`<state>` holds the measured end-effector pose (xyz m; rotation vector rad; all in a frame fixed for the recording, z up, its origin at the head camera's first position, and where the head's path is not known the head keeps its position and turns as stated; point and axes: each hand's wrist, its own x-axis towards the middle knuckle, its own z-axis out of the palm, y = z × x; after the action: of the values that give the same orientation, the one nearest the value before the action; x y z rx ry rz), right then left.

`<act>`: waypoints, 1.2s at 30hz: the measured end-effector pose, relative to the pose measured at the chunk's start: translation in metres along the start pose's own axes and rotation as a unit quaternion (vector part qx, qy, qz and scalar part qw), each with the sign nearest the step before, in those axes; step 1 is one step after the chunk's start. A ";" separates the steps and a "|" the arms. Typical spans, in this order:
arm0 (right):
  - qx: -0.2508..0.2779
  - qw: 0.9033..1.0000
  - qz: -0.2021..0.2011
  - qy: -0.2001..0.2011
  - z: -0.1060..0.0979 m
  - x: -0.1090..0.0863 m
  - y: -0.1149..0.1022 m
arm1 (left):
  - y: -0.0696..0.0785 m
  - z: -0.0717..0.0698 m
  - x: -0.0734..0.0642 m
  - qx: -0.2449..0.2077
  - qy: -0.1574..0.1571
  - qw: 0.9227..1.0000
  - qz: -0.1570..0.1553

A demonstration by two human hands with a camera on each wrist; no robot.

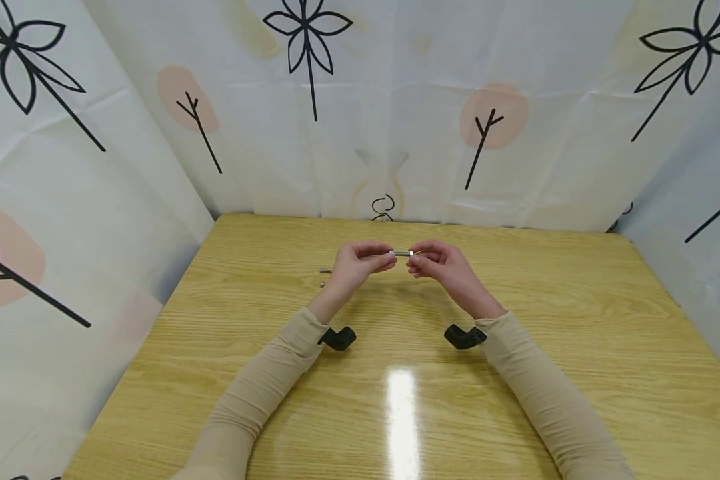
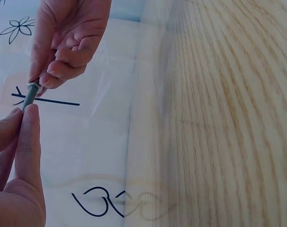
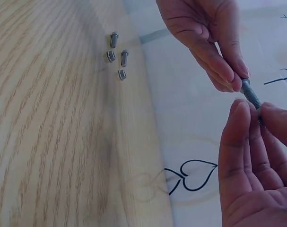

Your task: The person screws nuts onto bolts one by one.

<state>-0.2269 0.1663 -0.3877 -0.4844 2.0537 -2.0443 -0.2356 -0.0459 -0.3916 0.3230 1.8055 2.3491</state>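
Above the far part of the table, a metal bolt (image 1: 402, 253) is held between the two hands. My left hand (image 1: 354, 268) pinches its head end between thumb and fingertips, which hide most of the head. At the threaded end, my right hand (image 1: 450, 268) pinches a hex nut (image 2: 35, 87) with thumb and fingers. The nut sits around the shank near the tip in the left wrist view. Bare thread (image 3: 251, 94) shows between the hands in the right wrist view.
Two more bolts (image 3: 114, 39) and two loose nuts (image 3: 122, 74) lie on the wooden table (image 1: 546, 373), left of the left hand. Black wrist devices (image 1: 339, 339) stick out from both sleeves. A patterned white curtain (image 1: 390, 100) surrounds the table's back and sides.
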 end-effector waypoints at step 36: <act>-0.015 0.999 0.027 0.016 0.005 0.001 -0.004 | 0.002 0.000 0.000 0.000 0.000 1.000 -0.002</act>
<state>-0.2258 0.1613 -0.3833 -0.4004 2.0958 -2.0050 -0.2357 -0.0463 -0.3897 0.3208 1.8034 2.3469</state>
